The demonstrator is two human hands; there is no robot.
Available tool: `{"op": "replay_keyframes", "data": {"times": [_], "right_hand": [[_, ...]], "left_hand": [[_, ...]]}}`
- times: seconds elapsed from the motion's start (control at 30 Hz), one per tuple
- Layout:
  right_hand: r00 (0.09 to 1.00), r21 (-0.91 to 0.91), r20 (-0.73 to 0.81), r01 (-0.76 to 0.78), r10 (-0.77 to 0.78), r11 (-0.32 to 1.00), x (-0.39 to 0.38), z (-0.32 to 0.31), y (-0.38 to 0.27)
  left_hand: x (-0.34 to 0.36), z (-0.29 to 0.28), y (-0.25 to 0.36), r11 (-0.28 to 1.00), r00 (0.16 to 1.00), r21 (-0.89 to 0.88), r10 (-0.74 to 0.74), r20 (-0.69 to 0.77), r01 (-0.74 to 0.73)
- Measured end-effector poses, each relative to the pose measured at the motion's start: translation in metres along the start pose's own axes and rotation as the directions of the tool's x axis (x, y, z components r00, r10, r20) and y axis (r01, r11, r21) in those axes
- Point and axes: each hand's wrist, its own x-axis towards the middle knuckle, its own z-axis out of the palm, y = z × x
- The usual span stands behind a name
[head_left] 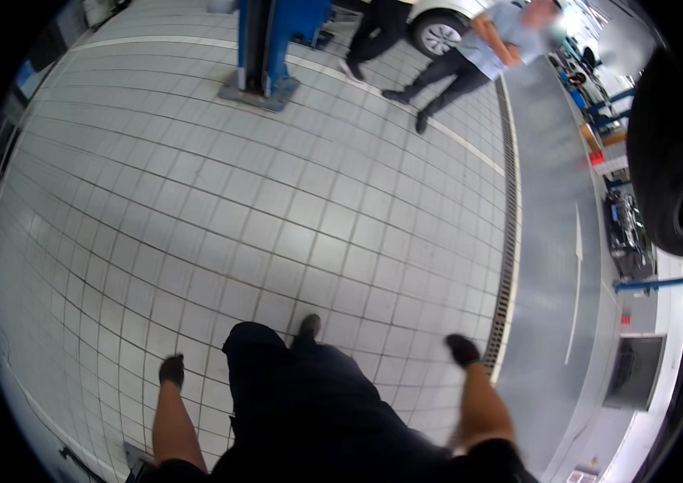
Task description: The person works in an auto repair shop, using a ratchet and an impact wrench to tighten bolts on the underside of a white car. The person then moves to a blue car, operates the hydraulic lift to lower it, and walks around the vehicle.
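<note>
My left hand (171,369) hangs beside my dark trousers (301,402) at the lower left, in a dark glove. My right hand (462,349), also dark-gloved, is out to the right near the drain grate (501,322), over the tiled floor. Both hands are small and blurred, so I cannot make out their fingers or anything held. A dark shoe (310,325) shows beyond my raised knee on the tiles (293,201).
A blue lift post (265,40) stands ahead. Two people (474,68) (370,36) stand beside a white car (430,16). A grey lane (551,241) runs along the right beyond the drain, past engine parts (623,229) and more lifts. A dark tyre (664,153) looms at upper right.
</note>
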Motion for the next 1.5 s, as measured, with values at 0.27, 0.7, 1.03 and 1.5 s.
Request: {"op": "replay_keyframes", "data": {"times": [0.27,0.7,1.03,1.5], "right_hand": [[0.877,0.743,-0.276,-0.064,0.393,0.667,0.332,-0.303,-0.141],[0.131,-0.063,-0.759,0.960,-0.638,0.272,0.568,-0.746,-0.684],[0.203,-0.049,-0.778,0.924,-0.595,0.379,0.820,-0.914,-0.763],[0.251,-0.224,-0.765,0.760,-0.593,0.610,1.090,-0.990,-0.935]], "left_hand": [[-0.058,0.060,-0.078,0.085,0.607,-0.611,-0.279,0.744,0.787],[0.275,-0.413,-0.156,0.468,0.917,-0.852,-0.182,-0.354,-0.235],[0.467,-0.679,-0.117,0.866,0.999,-0.500,-0.014,-0.043,-0.009],[0.538,-0.587,-0.293,0.947,0.945,0.040,0.313,0.101,-0.318]]}}
